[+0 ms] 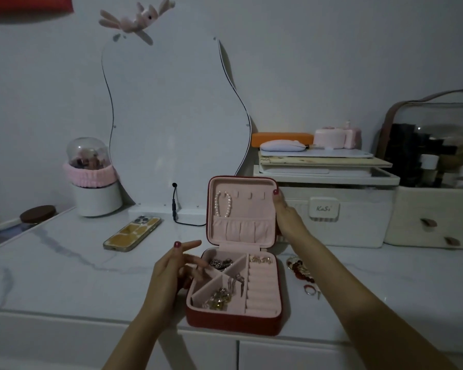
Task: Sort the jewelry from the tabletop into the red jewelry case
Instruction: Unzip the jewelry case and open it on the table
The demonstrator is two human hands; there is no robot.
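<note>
The red jewelry case (234, 320) lies open on the white table (64, 276), its lid (241, 212) standing up. The right hand (286, 214) holds the lid's right edge, fingers curled around it. The left hand (171, 273) hovers just left of the case, fingers spread and loose, tips over the top left pocket, holding nothing. A pearl bracelet (223, 204) hangs inside the lid. Red beads (301, 269) and a ring (308, 289) lie on the table right of the case. A phone (133, 233) lies left of the case
</note>
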